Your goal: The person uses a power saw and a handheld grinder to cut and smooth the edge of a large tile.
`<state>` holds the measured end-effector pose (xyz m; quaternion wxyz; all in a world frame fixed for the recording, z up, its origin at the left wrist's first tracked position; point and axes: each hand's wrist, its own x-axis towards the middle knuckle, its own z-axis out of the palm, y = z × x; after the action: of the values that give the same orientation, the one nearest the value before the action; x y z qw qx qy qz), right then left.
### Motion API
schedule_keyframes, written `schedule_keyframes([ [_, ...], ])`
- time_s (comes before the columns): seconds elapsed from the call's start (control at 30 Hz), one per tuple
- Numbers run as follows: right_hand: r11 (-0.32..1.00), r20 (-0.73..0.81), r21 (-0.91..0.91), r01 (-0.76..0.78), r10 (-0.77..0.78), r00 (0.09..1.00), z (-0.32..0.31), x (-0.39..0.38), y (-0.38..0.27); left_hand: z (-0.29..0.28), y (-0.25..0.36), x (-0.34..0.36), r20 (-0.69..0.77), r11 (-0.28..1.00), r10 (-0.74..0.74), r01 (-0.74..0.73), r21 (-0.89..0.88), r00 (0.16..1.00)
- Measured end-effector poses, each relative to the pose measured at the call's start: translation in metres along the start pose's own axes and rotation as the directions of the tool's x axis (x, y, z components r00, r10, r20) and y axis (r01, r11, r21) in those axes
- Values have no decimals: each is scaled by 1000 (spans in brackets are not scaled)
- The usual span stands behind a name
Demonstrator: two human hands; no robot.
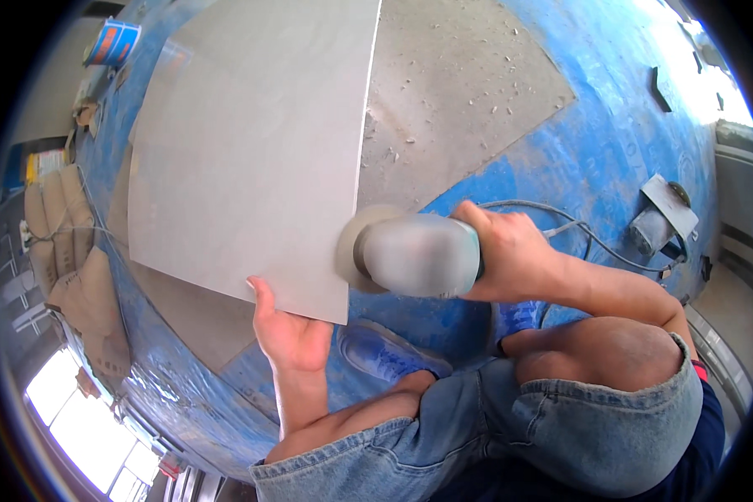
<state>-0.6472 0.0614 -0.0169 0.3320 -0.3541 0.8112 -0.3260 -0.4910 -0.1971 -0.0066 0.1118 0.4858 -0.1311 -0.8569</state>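
A large pale grey tile (247,159) reaches from in front of me toward the far left. My left hand (297,335) grips its near edge, thumb on top and fingers hidden underneath. My right hand (514,255) is closed round an angle grinder (422,255), whose body is smeared by motion. The grinder's round disc (351,247) is at the tile's right edge, close to the near corner. Whether the disc touches the edge cannot be made out for sure.
Beneath the tile lies a brown board (452,84) strewn with small chips, over blue floor sheeting (619,142). A grey cord (544,207) runs right toward another tool (651,230). Brown sacks (84,284) and a blue bucket (113,43) stand at the left. My shoe (389,351) is near the tile's corner.
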Motion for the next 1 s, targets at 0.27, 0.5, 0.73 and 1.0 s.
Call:
schedule_keyframes([
  [0.27, 989, -15, 73, -130, 131, 991, -15, 15, 4, -2, 1, 0, 10, 1000, 19, -19, -13, 1000],
  [0.5, 999, 9, -3, 32, -32, 999, 1, -8, -6, -4, -1, 2, 69, 1000, -4, 5, -19, 998],
  [0.73, 999, 8, 9, 50, -50, 999, 2, -6, -10, 0, -1, -1, 29, 1000, 25, -24, -11, 999],
  [1.0, 989, -1, -19, 147, -147, 989, 9, -12, -11, -1, -3, 1, 84, 999, 32, -33, 9, 996],
])
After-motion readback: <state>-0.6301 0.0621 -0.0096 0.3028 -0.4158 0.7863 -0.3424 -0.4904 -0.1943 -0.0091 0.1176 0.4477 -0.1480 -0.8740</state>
